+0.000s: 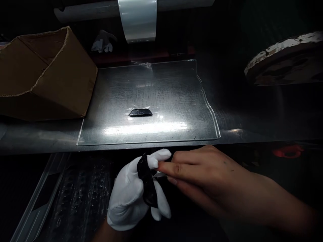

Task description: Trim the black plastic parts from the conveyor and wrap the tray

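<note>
My left hand (132,196), in a white glove, is closed around a small curved black plastic piece (147,183) and holds it on edge below the table's front. My bare right hand (199,174) pinches a thin clear sliver (158,174), perhaps film or a blade, against that piece with its fingertips. A second black piece (140,112) of the same shape lies flat on a clear plastic sheet (176,90) spread over the metal table (252,114).
An open cardboard box (45,74) stands at the left of the table. A roll of clear film (138,18) hangs from a bar at the back, with a crumpled white glove (102,42) nearby. A worn round disc (285,58) sits at the right.
</note>
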`<state>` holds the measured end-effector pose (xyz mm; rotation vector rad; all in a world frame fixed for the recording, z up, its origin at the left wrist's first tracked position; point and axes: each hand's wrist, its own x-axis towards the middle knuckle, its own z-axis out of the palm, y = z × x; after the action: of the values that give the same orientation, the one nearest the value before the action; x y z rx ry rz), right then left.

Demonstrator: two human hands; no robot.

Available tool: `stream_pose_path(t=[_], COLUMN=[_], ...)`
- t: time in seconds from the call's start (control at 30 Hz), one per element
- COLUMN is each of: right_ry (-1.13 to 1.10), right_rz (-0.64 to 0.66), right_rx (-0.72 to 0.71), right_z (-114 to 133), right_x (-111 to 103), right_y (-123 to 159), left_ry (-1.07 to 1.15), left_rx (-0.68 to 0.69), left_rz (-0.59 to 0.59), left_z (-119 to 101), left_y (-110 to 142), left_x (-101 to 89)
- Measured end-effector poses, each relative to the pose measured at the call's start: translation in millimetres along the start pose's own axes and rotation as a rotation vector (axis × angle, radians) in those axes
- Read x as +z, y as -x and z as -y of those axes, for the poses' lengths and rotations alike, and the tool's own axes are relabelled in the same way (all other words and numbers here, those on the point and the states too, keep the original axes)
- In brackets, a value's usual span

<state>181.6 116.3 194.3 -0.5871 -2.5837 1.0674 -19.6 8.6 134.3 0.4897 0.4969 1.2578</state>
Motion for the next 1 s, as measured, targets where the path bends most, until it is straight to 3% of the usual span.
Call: stream_pose_path(t=[0.83,1.0], right_ry=[-0.059,-0.042], right_rz=[0.027,0.039], right_rx=[-0.008,-0.004], right_z=[-2.6,-1.9], right_x=[4.5,7.2], right_y=[15.7,17.9], left_ry=[0.06,0.095], left_rx=[0.008,0.032], left_rz=[-0.001,-0.001], left_z=[14.3,17.9], left_y=[0.5,0.6], left_x=[9.7,4.3])
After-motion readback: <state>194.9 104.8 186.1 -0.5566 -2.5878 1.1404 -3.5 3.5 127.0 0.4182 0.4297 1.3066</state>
